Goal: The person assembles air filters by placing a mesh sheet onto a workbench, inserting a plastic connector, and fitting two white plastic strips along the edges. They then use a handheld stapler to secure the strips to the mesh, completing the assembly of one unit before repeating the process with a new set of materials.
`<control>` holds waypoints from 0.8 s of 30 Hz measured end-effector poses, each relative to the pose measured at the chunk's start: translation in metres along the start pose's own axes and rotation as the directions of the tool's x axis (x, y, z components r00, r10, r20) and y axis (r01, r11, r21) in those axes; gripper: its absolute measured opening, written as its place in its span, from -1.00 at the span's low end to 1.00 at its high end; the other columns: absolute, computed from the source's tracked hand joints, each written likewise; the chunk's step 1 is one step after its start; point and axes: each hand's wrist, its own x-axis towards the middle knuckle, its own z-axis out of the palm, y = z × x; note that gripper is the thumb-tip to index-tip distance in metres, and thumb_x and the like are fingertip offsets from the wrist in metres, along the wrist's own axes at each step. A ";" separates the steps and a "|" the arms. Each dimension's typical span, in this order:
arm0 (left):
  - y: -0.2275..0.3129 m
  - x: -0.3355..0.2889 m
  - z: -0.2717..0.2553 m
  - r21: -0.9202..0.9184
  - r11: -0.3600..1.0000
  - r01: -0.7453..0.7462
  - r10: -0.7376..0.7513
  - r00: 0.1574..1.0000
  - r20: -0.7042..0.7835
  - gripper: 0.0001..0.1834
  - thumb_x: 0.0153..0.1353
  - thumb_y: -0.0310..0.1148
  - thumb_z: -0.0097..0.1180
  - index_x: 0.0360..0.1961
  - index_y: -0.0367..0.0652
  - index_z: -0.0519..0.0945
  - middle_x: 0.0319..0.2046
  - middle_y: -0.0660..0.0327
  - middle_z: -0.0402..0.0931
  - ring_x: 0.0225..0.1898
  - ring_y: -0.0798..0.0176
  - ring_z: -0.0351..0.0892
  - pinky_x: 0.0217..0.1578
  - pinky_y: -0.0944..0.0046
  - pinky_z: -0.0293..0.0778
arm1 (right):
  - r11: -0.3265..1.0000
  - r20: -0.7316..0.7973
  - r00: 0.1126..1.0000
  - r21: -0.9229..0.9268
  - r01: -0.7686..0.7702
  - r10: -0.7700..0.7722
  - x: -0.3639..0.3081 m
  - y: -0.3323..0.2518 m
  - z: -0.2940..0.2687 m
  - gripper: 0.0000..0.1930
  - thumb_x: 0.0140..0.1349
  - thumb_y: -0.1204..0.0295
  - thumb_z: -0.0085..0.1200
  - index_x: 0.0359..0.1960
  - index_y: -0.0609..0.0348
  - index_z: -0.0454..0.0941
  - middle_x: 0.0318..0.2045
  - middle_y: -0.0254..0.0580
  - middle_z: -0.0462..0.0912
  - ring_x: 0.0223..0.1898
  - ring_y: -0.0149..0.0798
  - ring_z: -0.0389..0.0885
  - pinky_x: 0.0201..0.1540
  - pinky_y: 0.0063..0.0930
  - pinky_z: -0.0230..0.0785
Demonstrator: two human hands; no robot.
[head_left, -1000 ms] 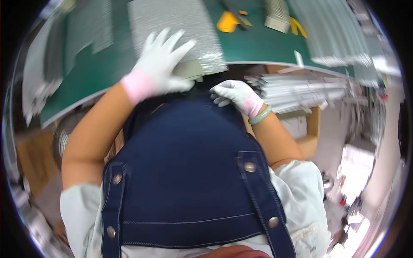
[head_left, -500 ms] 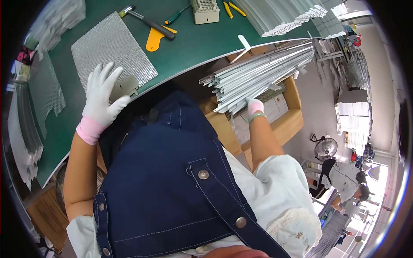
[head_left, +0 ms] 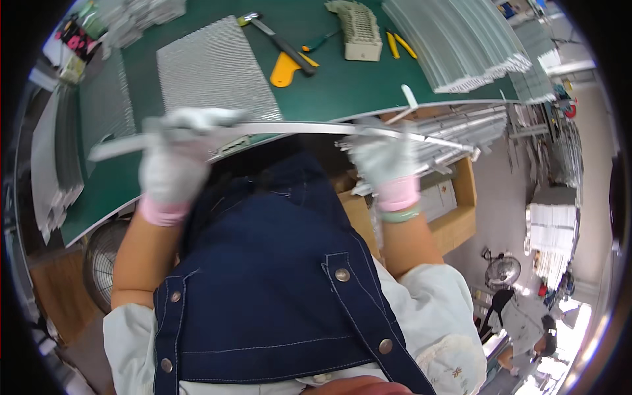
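A long, thin silver-white metal strip (head_left: 296,128) spans in front of me, over the near edge of the green table. My left hand (head_left: 174,158), in a white glove with a pink cuff, is closed round it toward its left end, blurred by motion. Gloved the same way, my right hand (head_left: 388,161) grips the strip farther right. Beyond the left hand lies a silver textured panel (head_left: 217,69) on the table. Behind the right hand, a bundle of similar strips (head_left: 464,131) rests over an open cardboard box (head_left: 466,214).
On the green table (head_left: 316,95) lie a hammer (head_left: 286,49), a yellow scraper (head_left: 284,71), a screwdriver (head_left: 318,43), a beige slotted block (head_left: 362,49) and yellow-handled pliers (head_left: 398,45). Panel stacks (head_left: 461,49) stand at both sides. A fan (head_left: 105,260) is below left; another person (head_left: 523,319) works far right.
My right hand has lifted a strip from the bundle and brought it across leftward. The left hand has left the panel and now grips the strip too. The view has shifted slightly.
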 end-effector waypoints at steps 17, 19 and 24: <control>0.018 -0.094 -0.020 0.526 0.542 0.656 -0.282 0.731 -0.621 -0.61 0.25 -0.39 0.06 0.06 -0.37 0.42 -0.32 0.07 0.58 -0.31 0.25 0.63 -0.20 0.26 0.52 | -0.088 0.640 0.760 -0.768 0.634 -0.113 0.031 0.093 0.065 -0.45 0.23 0.66 -0.07 0.30 0.42 0.19 0.02 0.07 0.48 0.06 -0.06 0.53 0.17 -0.27 0.35; -0.013 -0.079 -0.059 0.897 0.273 0.347 0.266 0.869 -0.417 -0.62 0.24 -0.36 0.03 0.02 -0.37 0.47 -0.22 -0.05 0.59 -0.13 0.05 0.61 -0.01 0.15 0.48 | -0.488 0.594 0.798 -0.730 0.477 -0.108 0.068 0.096 0.071 -0.62 0.14 0.57 0.07 0.02 0.39 0.41 -0.04 0.24 0.49 0.05 0.23 0.45 0.15 -0.05 0.29; -0.007 -0.067 -0.074 0.747 0.355 0.562 0.081 0.777 -0.624 -0.61 0.27 -0.27 0.05 -0.01 -0.38 0.53 -0.14 -0.16 0.57 -0.03 -0.08 0.57 0.08 0.10 0.42 | -0.409 0.355 0.931 -0.863 0.295 -0.078 0.101 0.111 0.051 -0.64 0.17 0.49 0.14 -0.02 0.40 0.44 -0.29 0.06 0.59 -0.25 -0.04 0.58 -0.08 -0.31 0.43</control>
